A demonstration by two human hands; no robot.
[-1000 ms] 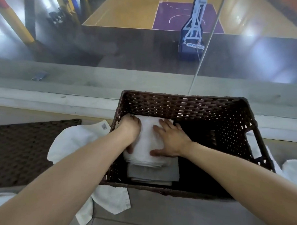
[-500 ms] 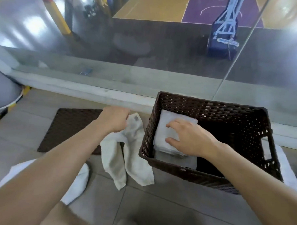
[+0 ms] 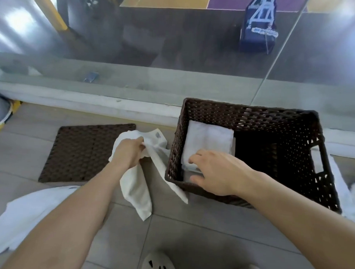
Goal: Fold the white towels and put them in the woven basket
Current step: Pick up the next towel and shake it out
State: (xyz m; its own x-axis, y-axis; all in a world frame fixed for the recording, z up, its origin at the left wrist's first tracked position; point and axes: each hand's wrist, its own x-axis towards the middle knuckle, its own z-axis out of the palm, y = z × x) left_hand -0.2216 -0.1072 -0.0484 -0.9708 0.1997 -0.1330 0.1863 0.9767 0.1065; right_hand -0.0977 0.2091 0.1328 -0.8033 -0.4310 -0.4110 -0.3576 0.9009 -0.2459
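A dark brown woven basket point(image 3: 253, 115) stands on the tiled floor. In its left half lies a stack of folded white towels point(image 3: 208, 139). My left hand point(image 3: 129, 152) grips a crumpled white towel point(image 3: 136, 185) just left of the basket, and the cloth hangs down from my fist. My right hand point(image 3: 215, 174) hovers over the basket's near left corner with fingers loosely spread above the stack, holding nothing.
A flat woven lid point(image 3: 81, 151) lies on the floor to the left. Another white towel point(image 3: 23, 215) lies at lower left, more white cloth point(image 3: 345, 192) right of the basket. A glass wall point(image 3: 175, 53) rises behind. My shoes point(image 3: 160, 264) show at the bottom.
My left hand left the basket, reached left and took hold of the loose towel, lifting it. My right hand lifted off the folded stack and drew back toward the basket's near edge.
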